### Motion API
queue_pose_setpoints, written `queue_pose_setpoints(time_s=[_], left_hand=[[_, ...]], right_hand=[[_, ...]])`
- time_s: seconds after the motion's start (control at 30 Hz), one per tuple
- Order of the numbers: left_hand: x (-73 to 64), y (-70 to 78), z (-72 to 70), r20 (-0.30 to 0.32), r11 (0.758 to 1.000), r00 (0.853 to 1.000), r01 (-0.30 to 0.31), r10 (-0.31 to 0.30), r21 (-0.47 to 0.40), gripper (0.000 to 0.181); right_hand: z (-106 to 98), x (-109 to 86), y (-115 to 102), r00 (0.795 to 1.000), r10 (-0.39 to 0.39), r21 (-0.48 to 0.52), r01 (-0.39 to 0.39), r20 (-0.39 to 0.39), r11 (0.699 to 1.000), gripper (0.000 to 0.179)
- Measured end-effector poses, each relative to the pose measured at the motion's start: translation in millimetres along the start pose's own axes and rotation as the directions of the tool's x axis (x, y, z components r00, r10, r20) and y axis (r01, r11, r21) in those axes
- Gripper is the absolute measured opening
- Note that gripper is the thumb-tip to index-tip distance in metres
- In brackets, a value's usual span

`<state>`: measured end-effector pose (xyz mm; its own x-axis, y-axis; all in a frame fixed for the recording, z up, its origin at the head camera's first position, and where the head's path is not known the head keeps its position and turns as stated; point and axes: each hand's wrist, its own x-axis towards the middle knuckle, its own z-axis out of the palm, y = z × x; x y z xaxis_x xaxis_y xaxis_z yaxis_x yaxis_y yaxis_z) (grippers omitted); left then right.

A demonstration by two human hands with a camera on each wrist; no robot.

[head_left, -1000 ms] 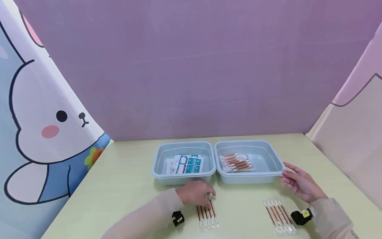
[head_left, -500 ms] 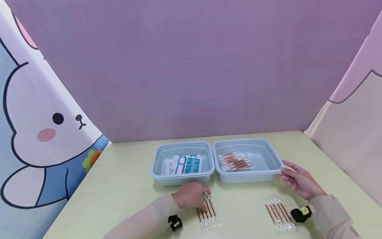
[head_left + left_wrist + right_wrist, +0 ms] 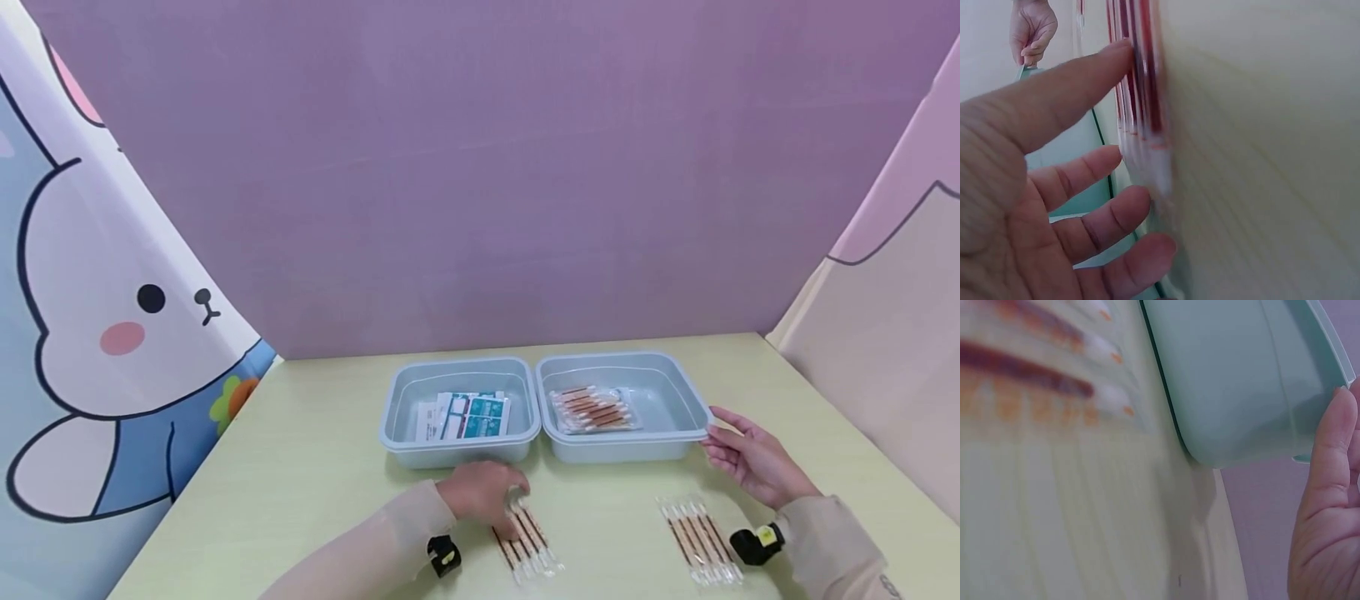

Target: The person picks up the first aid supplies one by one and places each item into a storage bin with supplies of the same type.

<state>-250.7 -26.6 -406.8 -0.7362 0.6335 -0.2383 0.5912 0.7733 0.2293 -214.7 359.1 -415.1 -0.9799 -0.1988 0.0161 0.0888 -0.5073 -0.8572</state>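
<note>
My left hand (image 3: 483, 493) is over a clear pack of iodine cotton swabs (image 3: 536, 546) lying on the table in front of the left tray. In the left wrist view the thumb touches the swab pack (image 3: 1141, 94), and the other fingers, loosely bent, reach about its end. My right hand (image 3: 761, 467) pinches the front right corner of the right-hand pale blue tray (image 3: 622, 448); in the right wrist view the thumb lies on that tray's rim (image 3: 1349, 386). Inside this tray, several swab packs (image 3: 592, 408) are piled at the left.
The left-hand tray (image 3: 461, 454), beside the right one, holds white and teal flat packets (image 3: 480, 417). Another swab pack (image 3: 701, 540) lies on the table (image 3: 315, 483) near my right wrist. A purple panel (image 3: 480, 183) stands behind; printed panels flank both sides.
The swab pack under my left hand has turned slightly, its near end shifting right. My left hand has moved a little left. The right hand keeps its hold on the tray.
</note>
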Motion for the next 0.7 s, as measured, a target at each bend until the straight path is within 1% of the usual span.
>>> queue_pose_setpoints(time_s=[0.17,0.27,0.4,0.63,0.7], left_hand=[[0.6,2.5,1.1,0.006,0.999,1.0,0.003,-0.003,-0.043,0.03],[0.4,2.5,1.5,0.003,0.996,1.0,0.019,-0.018,-0.085,0.024],[0.7,1.6,0.8,0.003,0.996,1.0,0.029,-0.029,-0.085,0.02],[0.8,2.5,0.6,0.022,0.999,0.999,0.037,-0.036,-0.028,0.027],[0.9,3.5,-0.5,0.03,0.999,0.999,0.038,-0.037,-0.029,0.026]], right_hand=[[-1.1,0.3,1.7,1.0,-0.003,-0.013,0.003,0.012,1.0,0.032],[-1.9,0.4,2.2,1.0,-0.002,-0.023,0.002,0.011,1.0,0.033],[-2.4,0.7,1.5,1.0,-0.003,-0.036,0.003,-0.002,0.999,0.033],[-2.2,0.8,1.0,1.0,-0.005,-0.033,0.006,0.008,0.999,0.032],[-2.6,0.8,1.2,1.0,-0.005,-0.035,0.006,0.007,0.999,0.032]])
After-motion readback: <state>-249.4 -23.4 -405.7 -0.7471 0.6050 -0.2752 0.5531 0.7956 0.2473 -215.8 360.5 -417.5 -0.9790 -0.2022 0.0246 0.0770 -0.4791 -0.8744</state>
